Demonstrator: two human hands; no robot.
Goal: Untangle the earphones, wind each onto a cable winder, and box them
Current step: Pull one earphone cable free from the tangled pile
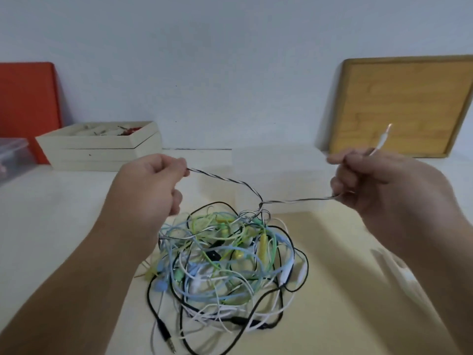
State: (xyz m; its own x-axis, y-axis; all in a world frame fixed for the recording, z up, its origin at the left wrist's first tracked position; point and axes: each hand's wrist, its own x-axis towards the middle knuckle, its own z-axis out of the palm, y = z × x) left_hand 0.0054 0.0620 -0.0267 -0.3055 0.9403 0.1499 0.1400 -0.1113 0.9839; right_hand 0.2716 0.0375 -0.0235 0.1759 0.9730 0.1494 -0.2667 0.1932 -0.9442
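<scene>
A tangled heap of earphones (pixel 230 265) in black, white, blue, green and yellow lies on the table in front of me. A black-and-white striped cable (pixel 230 181) rises out of the heap and runs to both hands. My left hand (pixel 151 183) pinches one end of it above the heap's left side. My right hand (pixel 384 185) grips the other stretch, and the white jack plug (pixel 382 139) sticks up past its fingers. The striped cable forks just above the heap.
A cream box (pixel 102 147) holding small items sits at the back left, with an orange board (pixel 25 103) and a clear plastic container (pixel 12 157) beside it. A wooden tray (pixel 399 106) leans on the wall at the back right. A white box (pixel 276 175) stands behind the heap.
</scene>
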